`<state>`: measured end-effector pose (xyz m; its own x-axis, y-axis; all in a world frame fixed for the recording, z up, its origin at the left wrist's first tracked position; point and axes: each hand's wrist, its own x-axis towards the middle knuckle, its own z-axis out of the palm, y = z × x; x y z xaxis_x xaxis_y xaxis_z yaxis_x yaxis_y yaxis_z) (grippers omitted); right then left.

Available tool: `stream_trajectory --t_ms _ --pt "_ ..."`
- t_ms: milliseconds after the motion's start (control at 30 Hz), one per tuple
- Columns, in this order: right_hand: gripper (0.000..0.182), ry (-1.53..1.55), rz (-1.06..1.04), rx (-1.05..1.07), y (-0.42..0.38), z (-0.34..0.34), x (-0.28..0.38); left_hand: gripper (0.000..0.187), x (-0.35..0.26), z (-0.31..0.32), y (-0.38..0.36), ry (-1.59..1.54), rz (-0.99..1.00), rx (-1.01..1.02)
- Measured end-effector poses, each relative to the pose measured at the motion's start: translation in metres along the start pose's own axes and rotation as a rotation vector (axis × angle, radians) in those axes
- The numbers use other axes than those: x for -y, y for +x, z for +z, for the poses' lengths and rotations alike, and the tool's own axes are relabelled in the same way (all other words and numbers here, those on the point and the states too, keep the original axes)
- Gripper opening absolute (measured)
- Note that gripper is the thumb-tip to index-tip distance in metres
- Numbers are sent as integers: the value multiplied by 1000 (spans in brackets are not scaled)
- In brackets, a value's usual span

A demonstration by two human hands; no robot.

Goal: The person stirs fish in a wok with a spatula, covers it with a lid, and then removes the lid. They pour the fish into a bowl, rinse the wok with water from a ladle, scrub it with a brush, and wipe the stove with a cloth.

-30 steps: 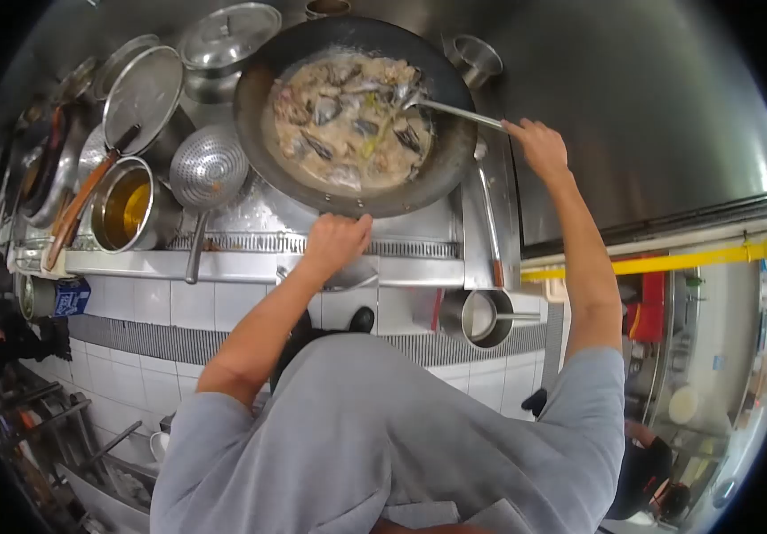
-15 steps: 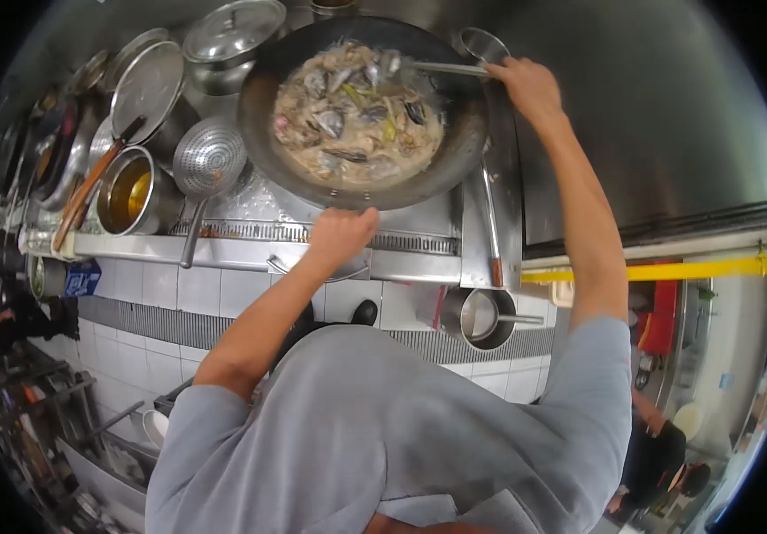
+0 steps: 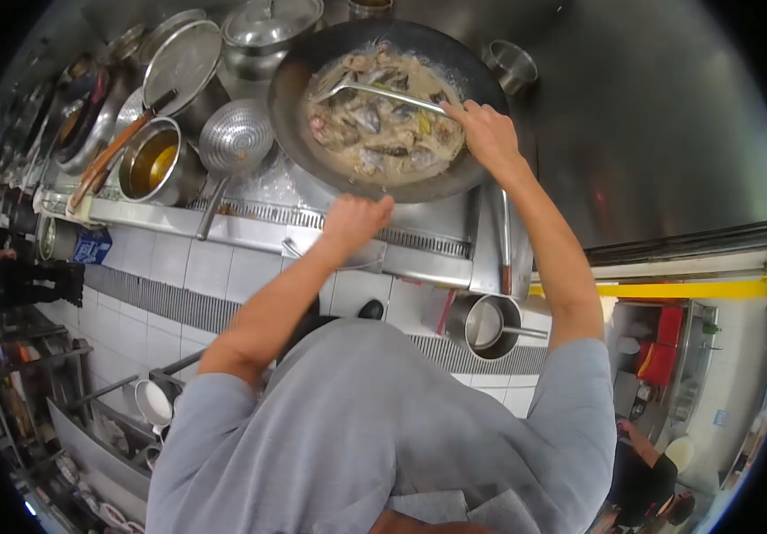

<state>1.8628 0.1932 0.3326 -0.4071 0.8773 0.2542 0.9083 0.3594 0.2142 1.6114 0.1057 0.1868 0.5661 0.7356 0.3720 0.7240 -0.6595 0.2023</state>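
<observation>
A large dark wok (image 3: 290, 133) on the stove holds a creamy, pale brown stew (image 3: 401, 142) with dark-skinned pieces, apparently fish, and bits of green. My left hand (image 3: 357, 221) is closed at the wok's near edge. It seems to grip the wok there, though the exact hold is hidden under my fingers. In my right hand (image 3: 487, 138), above the wok's right side, is the handle of a metal ladle (image 3: 392, 93). It slants leftward across the wok, and its head is partly sunk in the stew at the far left.
Left of the wok lie a perforated skimmer (image 3: 236, 138), a pot of yellow liquid (image 3: 156, 169), a mesh strainer (image 3: 183, 67) and a lidded pot (image 3: 267, 31). A metal cup (image 3: 512, 67) stands at right. Below the counter hangs or stands a saucepan (image 3: 481, 329). Other people work at both sides.
My right hand has moved left and nearer, and the ladle's head has swept from the far middle to the left of the stew. The left hand stays at the wok; the view has shifted slightly.
</observation>
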Motion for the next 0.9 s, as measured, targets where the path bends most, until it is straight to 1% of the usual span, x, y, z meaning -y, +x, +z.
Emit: stream_trajectory --t_ms 67,167,200,267,300,367,400,500,533,600,633,667,700,767,800,900 --pt "46 33 0 26 -31 6 -2 17 14 -21 -4 22 54 4" --pt "45 97 50 84 -58 12 -25 18 17 2 -3 43 77 -107" --pt "44 124 70 119 -72 14 -30 19 13 16 -8 31 57 -87" --pt "42 367 149 43 -99 26 -45 19 15 38 1 17 24 -73" --pt "41 486 183 10 -110 27 -52 19 15 33 2 20 34 -81" --pt "41 645 502 182 -123 9 -63 19 17 19 -2 25 52 -90" --pt "42 728 662 270 -127 3 -67 18 19 22 -3 12 67 -89" --pt "42 840 783 168 -128 32 -88 15 13 47 3 -26 82 -126" --pt "45 856 806 146 -123 44 -92 15 13 48 7 -19 88 -132" --pt "46 795 806 127 -120 68 -98 15 10 48 6 -5 76 -143" --pt "46 768 797 121 -113 69 -97 15 11 51 5 -14 75 -129" --pt "47 837 819 149 -114 67 -94 16 13 56 3 -21 72 -115" --pt "47 870 838 200 -114 65 -92 17 16 61 4 -27 68 -103" --pt "47 931 868 311 -109 61 -88 18 18 58 5 -67 73 -146" --pt "48 1024 877 385 -104 62 -86 18 18 57 2 -87 70 -162" --pt "49 1259 864 510 -86 85 -91 17 19 22 -1 -134 41 -120"
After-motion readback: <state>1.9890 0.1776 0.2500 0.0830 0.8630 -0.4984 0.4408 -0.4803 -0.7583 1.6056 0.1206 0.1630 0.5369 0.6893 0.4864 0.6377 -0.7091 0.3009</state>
